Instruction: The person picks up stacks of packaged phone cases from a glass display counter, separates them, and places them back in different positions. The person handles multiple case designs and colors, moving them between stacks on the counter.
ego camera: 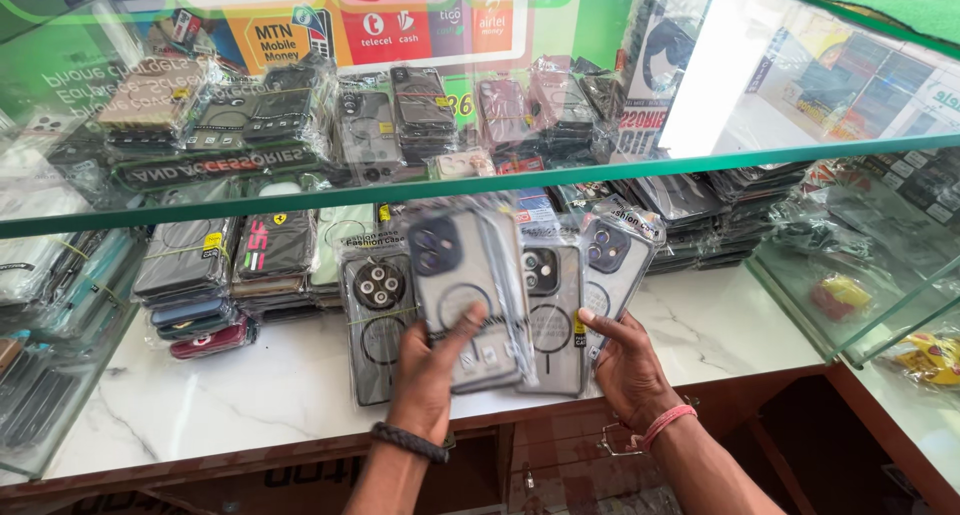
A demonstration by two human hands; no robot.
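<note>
At the centre of the frame, the left hand (pixel 428 360) and the right hand (pixel 622 360) each closed their grip on a fan of four bagged phone cases (pixel 470 295), held above the white marble tabletop (pixel 250 395). Sorting looked midway: many stacked cases (pixel 190 275) lay untouched behind, under a glass shelf (pixel 300 200).

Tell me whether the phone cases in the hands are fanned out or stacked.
Fanned out: the cases overlap side by side between left hand and right hand.
</note>
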